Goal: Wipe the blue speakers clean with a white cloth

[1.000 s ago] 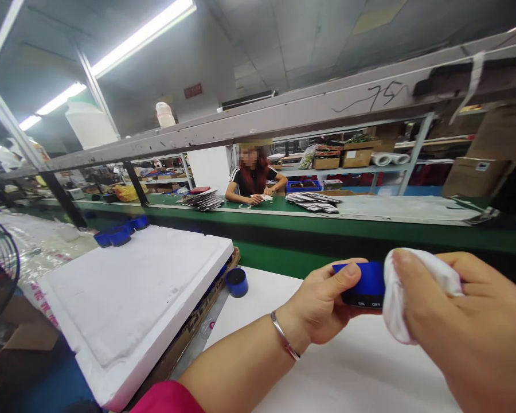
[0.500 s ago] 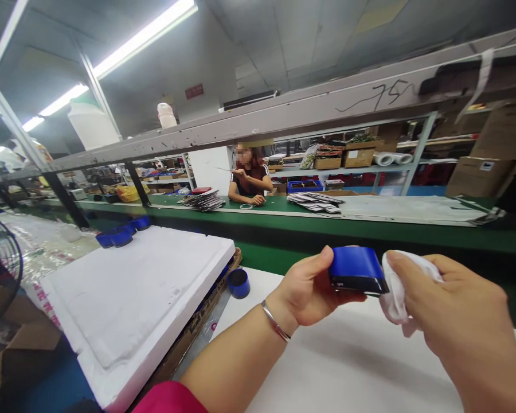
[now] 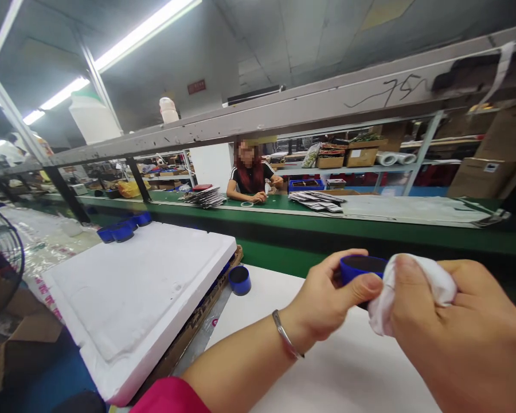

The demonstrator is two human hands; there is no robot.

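Observation:
My left hand [image 3: 331, 301] is closed around a blue oval casing [image 3: 363, 265] with a dark top, holding it above the white work surface [image 3: 327, 373]. Bunched in my right hand [image 3: 460, 321] is a white cloth [image 3: 382, 304], pressed against the right end of the casing. That end is hidden behind the cloth and fingers. To the left, a similar blue casing [image 3: 239, 281] stands alone on the white surface, near the foam board.
A large white foam board [image 3: 133, 298] lies at left, with several blue casings [image 3: 122, 232] at its far edge. Beyond the green conveyor belt [image 3: 275, 261] sits a co-worker [image 3: 251, 178] between stacks of flat pieces [image 3: 206, 197]. A beam [image 3: 301, 109] spans overhead.
My left hand has turned the casing so its dark top shows, its thumb now in front. The cloth has moved left onto the casing. The co-worker's raised hand has lowered.

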